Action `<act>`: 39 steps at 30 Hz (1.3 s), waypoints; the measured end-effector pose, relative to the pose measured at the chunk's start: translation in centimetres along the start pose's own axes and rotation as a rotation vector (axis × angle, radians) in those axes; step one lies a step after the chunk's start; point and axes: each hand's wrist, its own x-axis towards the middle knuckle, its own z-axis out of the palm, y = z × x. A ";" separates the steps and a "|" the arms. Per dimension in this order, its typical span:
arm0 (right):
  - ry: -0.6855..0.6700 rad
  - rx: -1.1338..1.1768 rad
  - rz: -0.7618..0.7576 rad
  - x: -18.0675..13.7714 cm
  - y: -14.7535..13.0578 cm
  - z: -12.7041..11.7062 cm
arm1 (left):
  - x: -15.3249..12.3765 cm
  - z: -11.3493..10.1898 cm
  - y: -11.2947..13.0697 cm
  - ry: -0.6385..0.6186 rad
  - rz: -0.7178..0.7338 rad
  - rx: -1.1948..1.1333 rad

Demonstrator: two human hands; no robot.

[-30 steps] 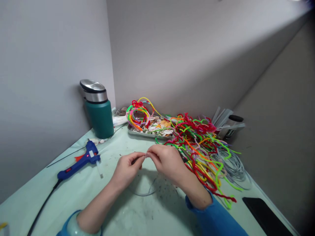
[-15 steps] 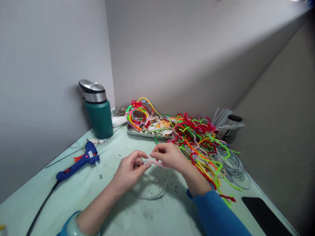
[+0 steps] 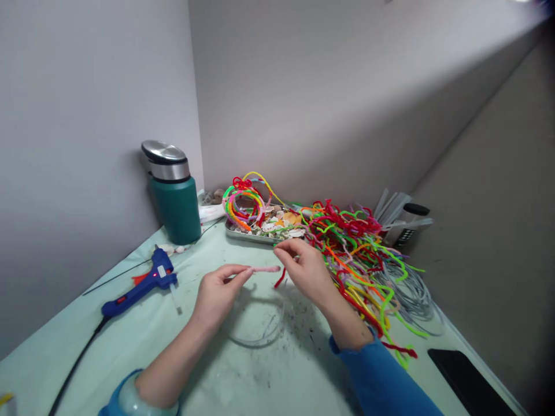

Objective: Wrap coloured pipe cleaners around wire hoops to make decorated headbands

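Observation:
My left hand (image 3: 225,292) pinches the pink fuzzy-wrapped end (image 3: 265,269) of a thin clear-grey wire loop between thumb and index finger. The wrapped end points right, and the bare wire loop (image 3: 255,344) hangs below near the tabletop. Just right of that end, my right hand (image 3: 303,268) has thumb and index finger drawn together, apart from the pink wrap. A short red pipe cleaner (image 3: 280,279) sticks out from under its curled fingers.
A blue glue gun (image 3: 141,287) with its cord lies at left, before a green bottle (image 3: 176,208). Behind are a metal tray (image 3: 255,237) of shells and colourful rings. Tangled pipe cleaners (image 3: 347,231), coiled wire (image 3: 407,289) and a black phone-like slab (image 3: 466,378) are at right.
My right hand has let go of the pink wrap and lifted slightly up and right. The pink end now shows fully beyond my left fingertips, and more of the red pipe cleaner is visible.

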 end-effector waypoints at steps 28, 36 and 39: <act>-0.379 -0.663 -0.203 -2.4 -3.0 1.7 | -0.1 0.1 0.5 -0.111 -0.271 -0.406; -0.268 -0.526 -0.211 -1.7 -3.1 0.5 | 0.1 0.3 0.0 -0.154 -0.033 -0.110; -0.231 -0.406 -0.184 -1.3 -2.6 -0.1 | -0.2 0.4 0.1 -0.243 -0.018 -0.078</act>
